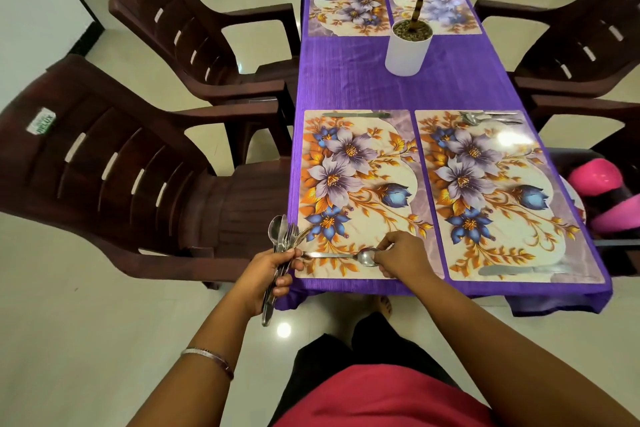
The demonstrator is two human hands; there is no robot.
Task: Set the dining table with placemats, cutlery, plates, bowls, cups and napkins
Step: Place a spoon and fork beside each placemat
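Head view looks down on a purple-clothed counter (pixel 363 80) flanked by dark brown plastic chairs, the nearest one (pixel 114 166) at far left. Just right of it, off the counter's near left corner, the left hand (pixel 266 274) is clenched around a bundle of cutlery (pixel 282 236), spoon bowls and fork tines sticking up above the fist and the handles hanging below it; a thin silver bangle (pixel 211 359) sits on that forearm. Next comes the near left placemat (pixel 353 191), a floral print in purple, blue and orange, with a knife (pixel 353 114) lying along its far edge. On its near edge lies a single spoon (pixel 346 256), handle pointing left toward the bundle, and the right hand (pixel 401 253) pinches it at the bowl end with its fingers (pixel 382 262) curled down onto the mat. Further right, the near right placemat (pixel 498 191) carries a knife (pixel 519 270) along its near edge and a spoon and fork (pixel 491 117) at its far edge. Beyond, a potted plant (pixel 410 45) in a white cylinder stands on the cloth, partly over one of two more placemats (pixel 346 3) at the far end. At far right, pink items (pixel 599 191) rest on a chair seat, too blurred to identify.
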